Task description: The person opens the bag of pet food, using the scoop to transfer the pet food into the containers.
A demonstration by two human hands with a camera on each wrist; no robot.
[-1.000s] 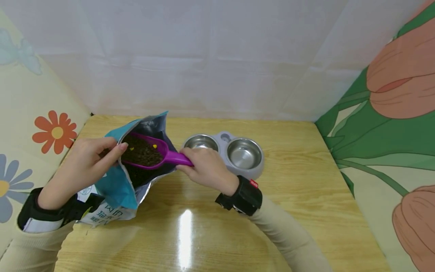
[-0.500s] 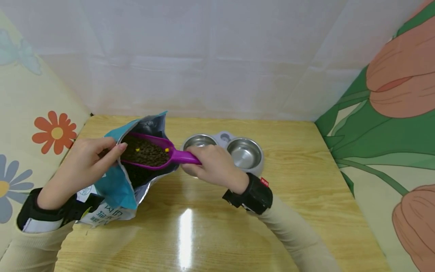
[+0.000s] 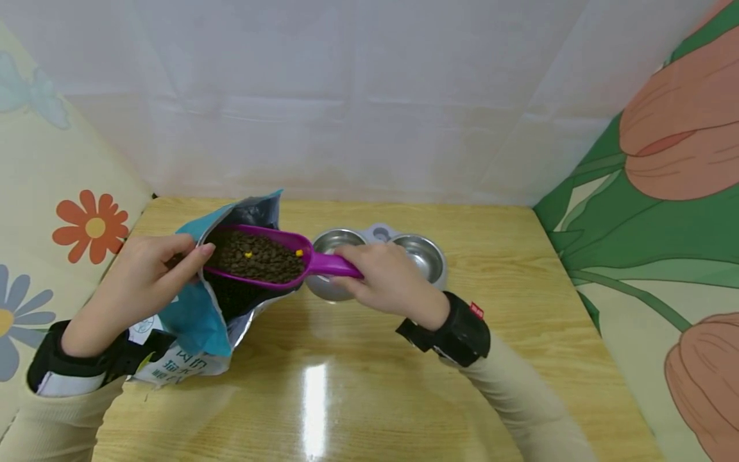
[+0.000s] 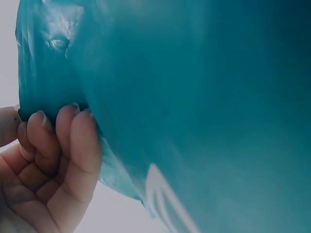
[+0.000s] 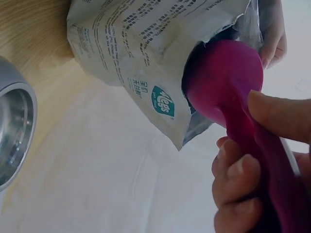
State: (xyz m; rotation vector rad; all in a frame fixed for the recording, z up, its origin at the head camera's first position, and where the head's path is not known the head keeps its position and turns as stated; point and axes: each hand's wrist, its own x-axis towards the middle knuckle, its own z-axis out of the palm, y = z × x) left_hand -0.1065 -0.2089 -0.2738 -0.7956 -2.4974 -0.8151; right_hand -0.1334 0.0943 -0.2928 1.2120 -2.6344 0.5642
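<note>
1 scoop (image 3: 315, 262) in right hand (image 3: 392, 279)

This place looks like a small decorated booth, but I cannot tell in which building. A white sheet (image 3: 358, 96) behind and side walls (image 3: 40, 160) with big flowers (image 3: 670, 154) enclose the wood-patterned tabletop (image 3: 375, 398).

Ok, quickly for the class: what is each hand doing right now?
Left hand: holding the bag at its open edge.
Right hand: holding the scoop by its handle.
</note>
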